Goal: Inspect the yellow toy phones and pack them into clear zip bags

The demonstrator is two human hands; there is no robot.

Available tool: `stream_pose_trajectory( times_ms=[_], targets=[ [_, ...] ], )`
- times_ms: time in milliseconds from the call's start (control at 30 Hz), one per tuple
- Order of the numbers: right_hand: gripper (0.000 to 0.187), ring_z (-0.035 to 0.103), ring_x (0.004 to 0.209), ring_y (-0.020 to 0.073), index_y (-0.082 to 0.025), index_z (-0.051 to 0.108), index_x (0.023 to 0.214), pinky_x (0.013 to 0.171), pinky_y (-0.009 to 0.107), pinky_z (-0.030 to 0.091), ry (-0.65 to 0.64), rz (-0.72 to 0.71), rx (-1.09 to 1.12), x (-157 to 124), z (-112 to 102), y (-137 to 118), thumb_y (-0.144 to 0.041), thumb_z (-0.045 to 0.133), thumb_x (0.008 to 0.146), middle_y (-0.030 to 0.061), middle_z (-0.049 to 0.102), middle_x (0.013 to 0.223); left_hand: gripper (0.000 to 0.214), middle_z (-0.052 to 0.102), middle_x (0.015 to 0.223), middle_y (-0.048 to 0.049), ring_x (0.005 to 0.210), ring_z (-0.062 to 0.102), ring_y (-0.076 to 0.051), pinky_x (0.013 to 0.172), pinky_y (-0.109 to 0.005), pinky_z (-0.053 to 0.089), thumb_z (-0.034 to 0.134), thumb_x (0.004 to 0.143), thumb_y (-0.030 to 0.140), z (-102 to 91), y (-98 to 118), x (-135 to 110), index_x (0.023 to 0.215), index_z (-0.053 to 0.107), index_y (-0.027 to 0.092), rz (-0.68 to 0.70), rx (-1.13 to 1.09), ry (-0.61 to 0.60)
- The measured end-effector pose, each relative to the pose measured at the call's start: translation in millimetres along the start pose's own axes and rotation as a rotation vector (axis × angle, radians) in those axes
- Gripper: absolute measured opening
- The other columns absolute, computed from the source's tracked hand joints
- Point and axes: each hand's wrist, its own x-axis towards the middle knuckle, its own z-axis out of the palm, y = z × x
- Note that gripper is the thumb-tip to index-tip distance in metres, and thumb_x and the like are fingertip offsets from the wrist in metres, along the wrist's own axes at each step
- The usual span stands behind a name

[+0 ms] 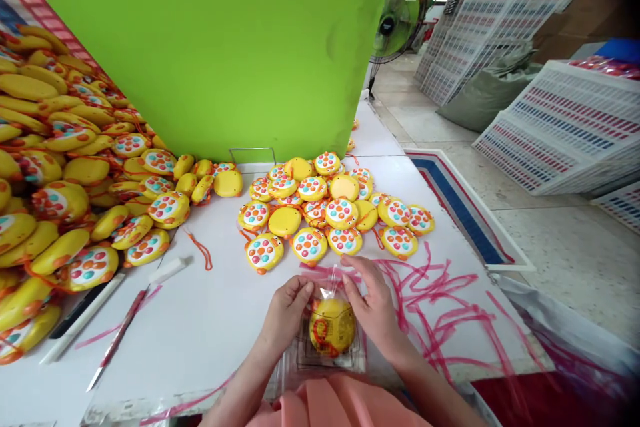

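Note:
A clear plastic bag (330, 293) with dark printing lies at the table's front edge. Inside it is a round yellow toy (340, 327) with an orange cord, its plain side facing up. My left hand (286, 317) pinches the bag's upper left edge between thumb and fingers. On the other side, my right hand (375, 303) holds the upper right edge with the thumb, its index finger raised and apart. More yellow animal-shaped toys (309, 245) with coloured dots lie in a cluster just beyond my hands.
A large heap of the same toys (65, 200) fills the left, beside a green panel (240, 47). A craft knife (117, 337), a white marker (83, 320) and an orange cord (201, 250) lie on the left. Pink strips (450, 313) tangle at right. White crates (565, 120) and a fan (393, 23) stand beyond.

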Motion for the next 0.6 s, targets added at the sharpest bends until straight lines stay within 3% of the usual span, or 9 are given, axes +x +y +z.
stream_pose_trajectory(
  times_ms=[133,233,367,467,600],
  targets=[
    [0.045,0.057,0.099,0.0259,-0.032,0.048,0.131,0.088,0.047,0.048,-0.106,-0.276,-0.183,7,-1,-14,-0.013,0.051,0.09,0.0039,0.068,0.103,0.029,0.069,0.089,-0.0047,0.079,0.06,-0.018,0.07,-0.026,0.048,0.053,0.087,0.039,6.9,9,-3,0.099,0.066,0.016,0.089,0.104,-0.046],
    [0.053,0.056,0.097,0.0253,-0.03,0.04,0.139,0.083,0.044,0.049,-0.18,-0.351,-0.252,8,3,-23,-0.01,0.05,0.091,0.0049,0.068,0.104,0.028,0.07,0.092,-0.005,0.083,0.061,-0.019,0.079,-0.029,0.047,0.047,0.089,0.033,10.7,20,-7,0.099,0.067,0.016,0.183,0.258,-0.079],
    [0.05,0.059,0.086,0.0235,-0.025,0.042,0.138,0.075,0.04,0.049,-0.239,-0.404,-0.304,5,8,-28,-0.009,0.045,0.092,0.007,0.068,0.1,0.024,0.07,0.084,-0.0069,0.074,0.061,-0.02,0.069,-0.029,0.047,0.045,0.089,0.027,14.5,29,-13,0.092,0.065,0.015,0.212,0.522,-0.066],
    [0.041,0.061,0.082,0.0214,-0.025,0.052,0.126,0.072,0.037,0.05,-0.216,-0.287,-0.219,5,12,-26,-0.009,0.043,0.09,0.0066,0.068,0.094,0.024,0.071,0.085,-0.0075,0.073,0.062,-0.02,0.068,-0.029,0.047,0.043,0.089,0.026,16.0,30,-14,0.09,0.065,0.016,0.252,0.598,-0.094],
    [0.021,0.06,0.064,0.0144,-0.023,0.057,0.103,0.058,0.027,0.051,-0.032,0.155,0.181,13,3,-5,-0.016,0.052,0.083,0.0025,0.066,0.083,0.027,0.071,0.101,-0.0066,0.093,0.065,-0.02,0.082,-0.031,0.048,0.043,0.091,0.029,9.9,19,-6,0.106,0.064,0.021,0.22,0.466,-0.136]
  ],
)
